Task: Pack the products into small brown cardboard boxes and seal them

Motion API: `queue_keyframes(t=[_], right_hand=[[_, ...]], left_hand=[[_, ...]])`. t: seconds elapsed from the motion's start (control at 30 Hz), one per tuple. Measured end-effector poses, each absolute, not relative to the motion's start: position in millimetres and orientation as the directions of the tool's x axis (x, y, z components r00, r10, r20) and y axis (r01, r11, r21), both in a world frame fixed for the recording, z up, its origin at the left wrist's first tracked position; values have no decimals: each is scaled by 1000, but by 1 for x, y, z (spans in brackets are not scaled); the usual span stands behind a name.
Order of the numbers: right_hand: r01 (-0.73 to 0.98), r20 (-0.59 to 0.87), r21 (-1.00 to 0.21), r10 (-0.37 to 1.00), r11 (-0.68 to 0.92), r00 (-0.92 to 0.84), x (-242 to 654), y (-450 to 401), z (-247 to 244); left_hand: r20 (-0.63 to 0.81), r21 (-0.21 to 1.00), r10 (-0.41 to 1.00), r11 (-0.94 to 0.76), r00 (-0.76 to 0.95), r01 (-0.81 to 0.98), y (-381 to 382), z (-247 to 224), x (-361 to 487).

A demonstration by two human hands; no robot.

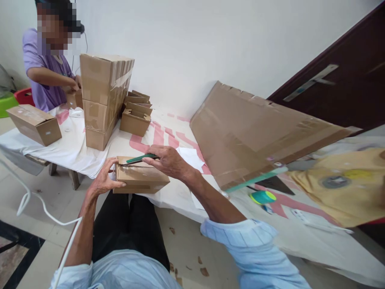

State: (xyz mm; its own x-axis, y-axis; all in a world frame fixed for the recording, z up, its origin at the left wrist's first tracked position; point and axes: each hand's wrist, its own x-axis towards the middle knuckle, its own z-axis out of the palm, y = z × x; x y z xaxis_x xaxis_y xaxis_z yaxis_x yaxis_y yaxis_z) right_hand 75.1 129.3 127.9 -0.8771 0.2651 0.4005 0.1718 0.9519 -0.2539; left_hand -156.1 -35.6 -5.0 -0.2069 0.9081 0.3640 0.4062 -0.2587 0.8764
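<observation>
A small taped cardboard box rests at the table's near edge, just above my lap. My left hand grips its left end, with the thumb along the near side and the fingers at the top corner. In my right hand is a green-handled utility knife, held low over the box and pointing left. The knife's tip reaches the top's left end, close to my left fingers; whether the blade is in the tape I cannot tell.
Stacked boxes and open boxes stand beyond. A person handles a box at far left, near another closed box. A large cardboard sheet leans right, behind a green tape roll. A white cable hangs left.
</observation>
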Motion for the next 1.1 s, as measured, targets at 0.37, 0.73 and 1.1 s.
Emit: queue_keyframes(t=[0.37,0.73,1.1], right_hand=[[174,406,-94,197,980,-892,80,134,129],[262,347,-105,282,959,-894,119,169,127],[434,509,-420,603,797,-614,199,198,106]], left_hand=[[347,876,912,-232,-219,423,-35,1,-156],[372,862,903,-248,-218,443,-30,-2,-162],[340,871,925,-241,-171,429,-31,6,-168]])
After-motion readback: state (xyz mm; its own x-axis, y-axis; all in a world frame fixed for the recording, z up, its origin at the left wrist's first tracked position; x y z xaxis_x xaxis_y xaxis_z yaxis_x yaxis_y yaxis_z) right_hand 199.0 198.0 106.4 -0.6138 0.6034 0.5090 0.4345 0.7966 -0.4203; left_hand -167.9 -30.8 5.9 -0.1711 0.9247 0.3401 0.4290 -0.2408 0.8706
